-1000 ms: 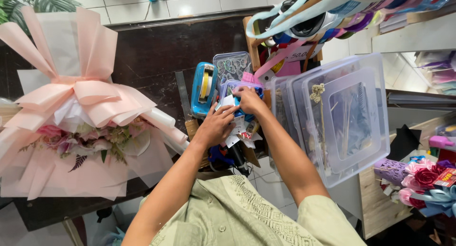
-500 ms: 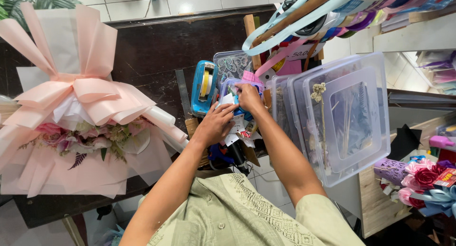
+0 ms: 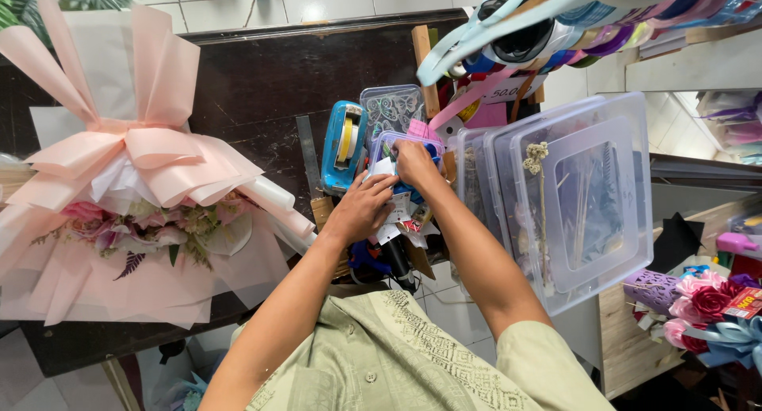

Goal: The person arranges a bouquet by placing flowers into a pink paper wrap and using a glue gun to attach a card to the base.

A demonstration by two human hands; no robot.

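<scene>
Both my hands reach into a cluttered pile of small supplies at the edge of the dark table [image 3: 262,86]. My left hand [image 3: 361,209] rests palm down on white paper tags [image 3: 389,224], fingers spread. My right hand [image 3: 413,163] is curled over a small clear box with a blue rim [image 3: 381,145]; whether it grips the box I cannot tell. A blue tape dispenser [image 3: 343,144] stands just left of my hands. A large bouquet wrapped in pink and white paper [image 3: 127,189] lies on the table to the left.
Stacked clear plastic lidded bins [image 3: 579,197] stand right of my right arm. Ribbon rolls on a rod [image 3: 571,22] hang above. A second small clear box [image 3: 391,107] sits behind. Artificial pink flowers and a blue bow [image 3: 706,308] lie lower right.
My hands stay in the same pile; the right hand has shifted slightly on the clear box. The bouquet and bins have not moved.
</scene>
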